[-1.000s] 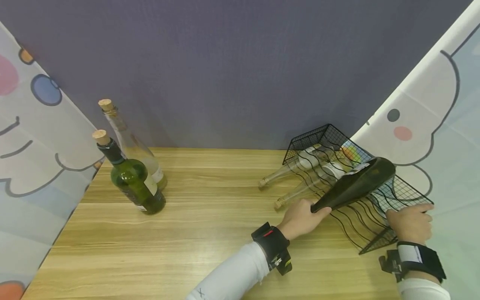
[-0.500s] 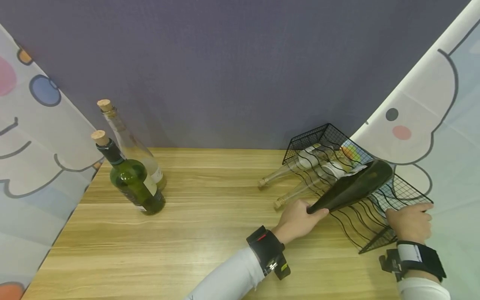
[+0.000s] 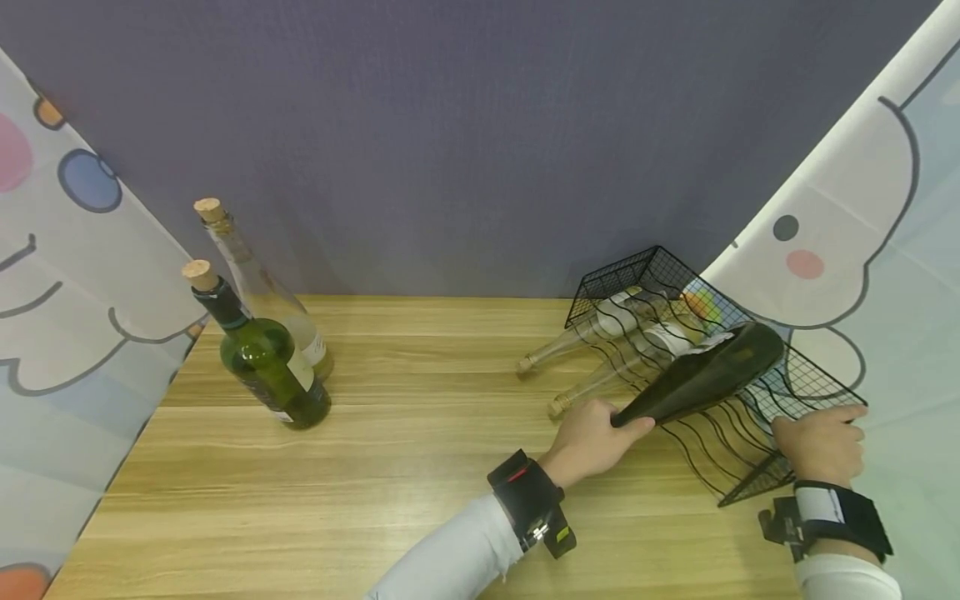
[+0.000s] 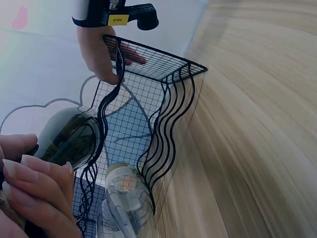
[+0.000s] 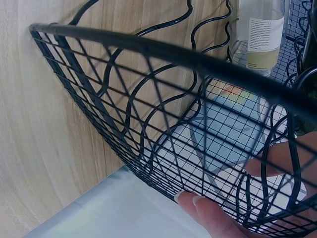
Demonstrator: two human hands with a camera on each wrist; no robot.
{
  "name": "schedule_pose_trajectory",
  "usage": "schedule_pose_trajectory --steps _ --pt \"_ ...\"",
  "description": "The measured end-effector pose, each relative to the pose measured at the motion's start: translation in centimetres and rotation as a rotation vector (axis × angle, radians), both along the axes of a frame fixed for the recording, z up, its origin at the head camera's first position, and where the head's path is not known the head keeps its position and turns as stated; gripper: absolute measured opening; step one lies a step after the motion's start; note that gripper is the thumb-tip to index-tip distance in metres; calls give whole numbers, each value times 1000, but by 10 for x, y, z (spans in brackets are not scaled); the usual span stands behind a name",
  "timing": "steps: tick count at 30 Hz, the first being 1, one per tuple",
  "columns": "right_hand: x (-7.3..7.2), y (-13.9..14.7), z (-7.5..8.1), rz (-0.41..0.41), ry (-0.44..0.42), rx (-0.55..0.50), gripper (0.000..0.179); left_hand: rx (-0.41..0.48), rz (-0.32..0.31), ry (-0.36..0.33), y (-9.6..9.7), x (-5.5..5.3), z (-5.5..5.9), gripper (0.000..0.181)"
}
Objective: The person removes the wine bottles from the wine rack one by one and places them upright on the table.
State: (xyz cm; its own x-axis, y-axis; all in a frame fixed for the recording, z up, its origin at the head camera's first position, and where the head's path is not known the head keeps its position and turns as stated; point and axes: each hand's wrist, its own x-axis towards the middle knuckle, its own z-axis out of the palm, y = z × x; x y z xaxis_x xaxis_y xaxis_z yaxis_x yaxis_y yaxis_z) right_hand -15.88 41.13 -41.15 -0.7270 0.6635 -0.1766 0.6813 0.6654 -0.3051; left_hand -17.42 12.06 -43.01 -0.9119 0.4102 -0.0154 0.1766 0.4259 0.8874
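Observation:
My left hand grips the neck of a dark green wine bottle. The bottle slants across the upper wavy wires of a black wire wine rack, its base toward the back right. At the rack's near right corner, my right hand holds the mesh end; in the right wrist view its fingers lie about the wires. Two clear corked bottles lie in the rack's lower level, one at the far end and one nearer, necks pointing left. The left hand covers the dark bottle's mouth.
On the left of the wooden table stand a green corked bottle and, behind it, a clear corked bottle. A dark grey panel rises at the back. Printed cloth hangs along the right side.
My left hand has drawn slightly left and down with the dark green bottle, whose base has come a little lower. The right hand stays on the rack.

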Motion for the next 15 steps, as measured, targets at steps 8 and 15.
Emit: schedule_pose_trajectory --steps 8,15 --pt "0 0 1 4 -5 5 93 -19 -11 -24 -1 -1 4 49" --pt "0 0 0 9 -7 13 93 -24 -20 -108 -8 0 6 47"
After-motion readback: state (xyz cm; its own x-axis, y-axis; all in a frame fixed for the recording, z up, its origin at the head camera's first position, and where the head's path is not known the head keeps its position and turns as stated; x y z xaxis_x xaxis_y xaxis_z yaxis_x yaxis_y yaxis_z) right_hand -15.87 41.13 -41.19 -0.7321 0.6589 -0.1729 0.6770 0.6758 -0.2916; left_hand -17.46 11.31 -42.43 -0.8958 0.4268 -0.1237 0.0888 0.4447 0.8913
